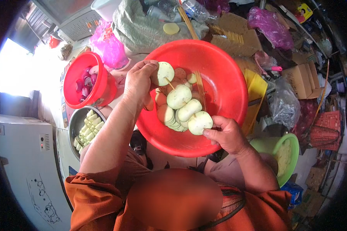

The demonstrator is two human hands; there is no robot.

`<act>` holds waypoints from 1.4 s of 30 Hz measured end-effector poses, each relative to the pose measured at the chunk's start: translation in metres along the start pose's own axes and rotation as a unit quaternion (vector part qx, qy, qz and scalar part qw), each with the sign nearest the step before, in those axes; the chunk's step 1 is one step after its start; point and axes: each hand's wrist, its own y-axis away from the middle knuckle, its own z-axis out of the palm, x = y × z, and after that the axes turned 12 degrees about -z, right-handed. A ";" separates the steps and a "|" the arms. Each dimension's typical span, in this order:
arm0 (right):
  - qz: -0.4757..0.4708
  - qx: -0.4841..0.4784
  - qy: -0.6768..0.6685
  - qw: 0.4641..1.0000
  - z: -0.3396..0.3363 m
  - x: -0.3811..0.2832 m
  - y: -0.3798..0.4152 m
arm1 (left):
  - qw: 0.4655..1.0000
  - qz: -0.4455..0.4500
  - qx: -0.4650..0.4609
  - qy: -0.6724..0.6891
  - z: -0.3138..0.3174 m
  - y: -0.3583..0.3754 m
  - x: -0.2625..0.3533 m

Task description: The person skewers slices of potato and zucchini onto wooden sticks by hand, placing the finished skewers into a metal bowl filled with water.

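Note:
My left hand (139, 79) pinches a round, pale green vegetable slice (165, 74) at the upper end of a thin wooden skewer (169, 82). Further down, several more pale slices (179, 96) are threaded on it, turned at different angles. At the lower end, my right hand (229, 134) is closed on the edge of the last slice (200, 123); whether its fingers also touch the skewer is hidden. Both hands are over a large red basin (227, 73). Inside lie stacked pale slices (173, 124), reddish-brown slices (180, 73) and a bundle of bare skewers (201, 92).
A red bucket (110, 86) with purple onion pieces (86, 82) and a metal bowl of cut pale-green pieces (89, 129) stand left. A green bucket (295, 154) is by my right knee. Cardboard (235, 34), plastic bags (270, 27) and a sack (133, 29) lie beyond the basin.

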 end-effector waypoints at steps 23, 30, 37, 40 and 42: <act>-0.043 0.037 -0.003 0.998 0.000 0.003 -0.001 | 0.782 0.210 0.057 -0.583 -0.031 -0.010 -0.013; -0.037 0.031 0.003 0.999 0.004 -0.001 -0.001 | 0.366 0.164 0.051 -0.915 -0.017 0.009 -0.048; -0.033 0.026 0.012 0.999 0.001 -0.001 0.001 | 0.375 0.219 0.073 -0.898 -0.021 0.002 -0.047; -0.025 0.020 0.009 0.999 0.000 -0.004 0.003 | 0.527 0.169 0.040 -0.832 -0.023 -0.006 -0.023; -0.016 0.009 -0.007 1.000 0.002 -0.008 0.005 | 0.787 0.179 0.020 -0.589 -0.029 -0.012 -0.005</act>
